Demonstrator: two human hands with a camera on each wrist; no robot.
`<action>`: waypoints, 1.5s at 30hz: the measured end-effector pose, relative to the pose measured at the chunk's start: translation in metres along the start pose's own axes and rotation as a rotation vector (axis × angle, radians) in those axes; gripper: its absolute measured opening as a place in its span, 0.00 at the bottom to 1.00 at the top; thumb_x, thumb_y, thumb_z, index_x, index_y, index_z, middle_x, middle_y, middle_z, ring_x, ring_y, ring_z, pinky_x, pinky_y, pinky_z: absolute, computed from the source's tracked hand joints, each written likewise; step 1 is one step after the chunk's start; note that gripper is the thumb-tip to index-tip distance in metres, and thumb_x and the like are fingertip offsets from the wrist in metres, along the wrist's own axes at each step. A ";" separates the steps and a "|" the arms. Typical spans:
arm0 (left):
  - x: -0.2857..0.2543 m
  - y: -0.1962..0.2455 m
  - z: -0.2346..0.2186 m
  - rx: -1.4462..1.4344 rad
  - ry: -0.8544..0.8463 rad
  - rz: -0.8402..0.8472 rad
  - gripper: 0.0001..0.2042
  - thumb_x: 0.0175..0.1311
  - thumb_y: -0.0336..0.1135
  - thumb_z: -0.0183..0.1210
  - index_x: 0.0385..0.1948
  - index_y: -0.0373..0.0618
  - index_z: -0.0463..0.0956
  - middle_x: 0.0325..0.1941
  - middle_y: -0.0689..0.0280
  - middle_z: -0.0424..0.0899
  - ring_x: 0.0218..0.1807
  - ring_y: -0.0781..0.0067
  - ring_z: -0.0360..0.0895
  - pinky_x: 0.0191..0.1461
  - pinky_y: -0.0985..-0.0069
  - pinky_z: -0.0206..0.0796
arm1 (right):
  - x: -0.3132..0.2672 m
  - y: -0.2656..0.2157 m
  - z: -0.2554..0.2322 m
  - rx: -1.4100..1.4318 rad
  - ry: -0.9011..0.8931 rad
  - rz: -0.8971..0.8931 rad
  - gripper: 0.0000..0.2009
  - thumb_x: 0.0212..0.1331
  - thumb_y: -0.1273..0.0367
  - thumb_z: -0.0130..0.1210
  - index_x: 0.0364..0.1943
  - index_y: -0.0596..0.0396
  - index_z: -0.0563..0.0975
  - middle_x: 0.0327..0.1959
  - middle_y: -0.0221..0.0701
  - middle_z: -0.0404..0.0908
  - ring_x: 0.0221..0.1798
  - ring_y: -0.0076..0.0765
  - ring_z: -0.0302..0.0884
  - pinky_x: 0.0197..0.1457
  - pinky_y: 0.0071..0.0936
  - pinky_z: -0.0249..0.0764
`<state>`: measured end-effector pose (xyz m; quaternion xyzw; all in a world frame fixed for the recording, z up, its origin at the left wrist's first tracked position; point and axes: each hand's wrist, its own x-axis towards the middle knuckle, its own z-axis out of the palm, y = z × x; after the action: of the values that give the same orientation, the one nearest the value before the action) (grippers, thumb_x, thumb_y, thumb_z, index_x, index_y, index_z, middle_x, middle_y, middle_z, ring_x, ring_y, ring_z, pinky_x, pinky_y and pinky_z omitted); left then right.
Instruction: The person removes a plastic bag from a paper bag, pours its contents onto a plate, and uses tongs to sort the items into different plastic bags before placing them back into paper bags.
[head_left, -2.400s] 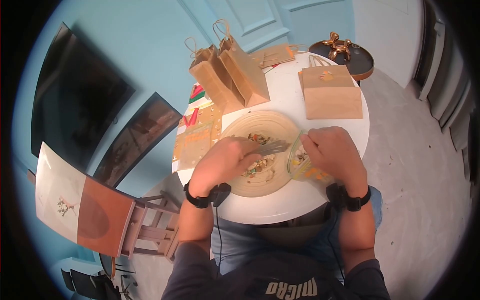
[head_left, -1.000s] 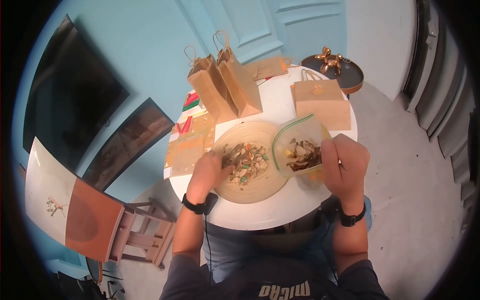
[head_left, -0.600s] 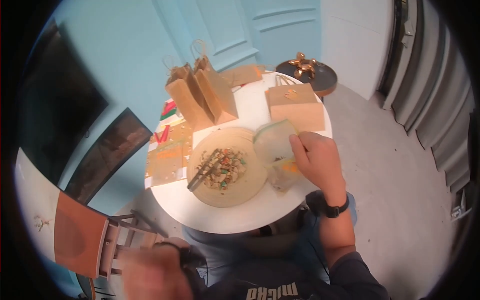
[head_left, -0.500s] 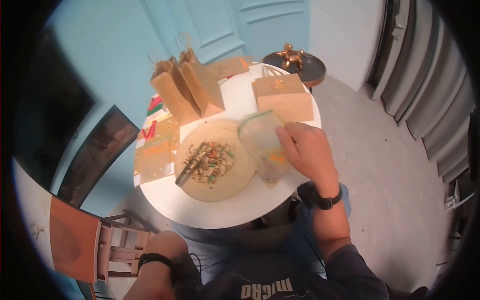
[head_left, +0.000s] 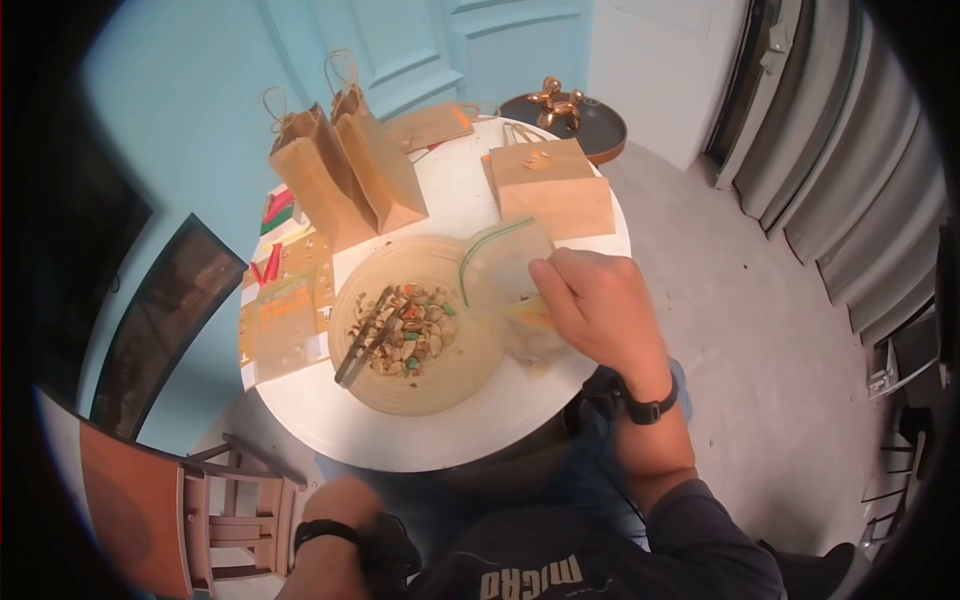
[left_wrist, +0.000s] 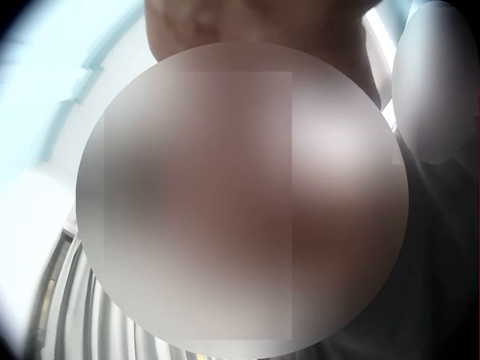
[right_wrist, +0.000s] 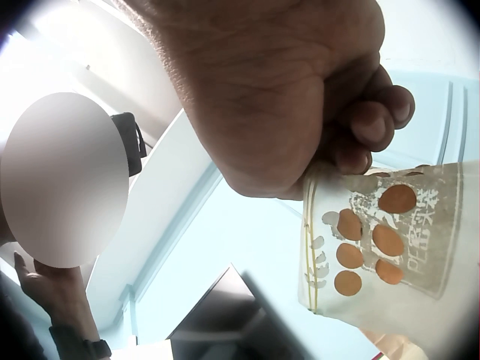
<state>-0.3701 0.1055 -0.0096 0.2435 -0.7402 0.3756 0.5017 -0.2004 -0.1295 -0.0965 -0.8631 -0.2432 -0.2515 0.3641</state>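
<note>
My right hand (head_left: 602,310) pinches the upper side of a clear zip bag (head_left: 508,262) with a green seal strip. Orange dots and pale print show on the bag in the right wrist view. Its mouth tilts over the edge of a round beige plate (head_left: 470,375). On that plate lies a heap of dried pale-brown pieces (head_left: 420,330) with green and orange bits. Tongs (head_left: 362,345) rest across the heap, untouched. My left hand (right_wrist: 54,291) is raised close to the head, its fingers largely covered by a blurred patch.
Two tall brown paper bags (head_left: 345,180) stand at the back left of the white table (head_left: 310,415). Another paper bag (head_left: 550,190) sits back right, flat ones (head_left: 430,128) behind. A patterned sheet (head_left: 290,320) lies left. A chair (head_left: 235,520) stands lower left.
My left hand has released the tongs onto the heap, left the plate and risen toward the head. The heap has grown. My right hand keeps the bag, whose pieces have mostly gone. The view has shifted.
</note>
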 end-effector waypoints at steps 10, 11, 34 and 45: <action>-0.111 0.003 -0.026 1.201 -0.055 -1.417 0.25 0.62 0.42 0.82 0.53 0.36 0.84 0.51 0.49 0.89 0.53 0.40 0.85 0.58 0.54 0.78 | -0.010 -0.047 0.000 0.055 0.080 -0.065 0.15 0.75 0.71 0.65 0.26 0.59 0.79 0.21 0.43 0.78 0.23 0.56 0.78 0.29 0.45 0.73; -0.127 -0.002 -0.026 1.205 -0.057 -1.470 0.25 0.64 0.42 0.81 0.55 0.37 0.84 0.52 0.51 0.89 0.54 0.45 0.86 0.59 0.57 0.77 | -0.010 -0.049 0.003 0.034 0.047 -0.069 0.15 0.75 0.71 0.65 0.26 0.59 0.79 0.21 0.43 0.78 0.23 0.56 0.78 0.29 0.45 0.73; -0.139 0.011 -0.033 0.951 0.073 -1.404 0.17 0.74 0.45 0.73 0.40 0.38 0.83 0.36 0.55 0.85 0.40 0.48 0.86 0.46 0.56 0.77 | -0.041 -0.088 -0.027 -0.072 -0.392 -0.002 0.13 0.59 0.67 0.75 0.44 0.61 0.88 0.35 0.41 0.92 0.27 0.48 0.88 0.35 0.40 0.83; -0.125 0.018 -0.049 0.882 0.023 -1.198 0.07 0.75 0.32 0.69 0.37 0.39 0.85 0.35 0.55 0.85 0.38 0.47 0.84 0.44 0.56 0.77 | -0.029 -0.126 -0.034 -0.322 -0.176 -0.187 0.27 0.55 0.66 0.78 0.59 0.60 0.84 0.63 0.45 0.84 0.67 0.63 0.80 0.69 0.48 0.76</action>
<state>-0.3093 0.1533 -0.1207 0.7802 -0.2558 0.3025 0.4841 -0.3069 -0.0836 -0.0296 -0.9027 -0.3096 -0.2432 0.1737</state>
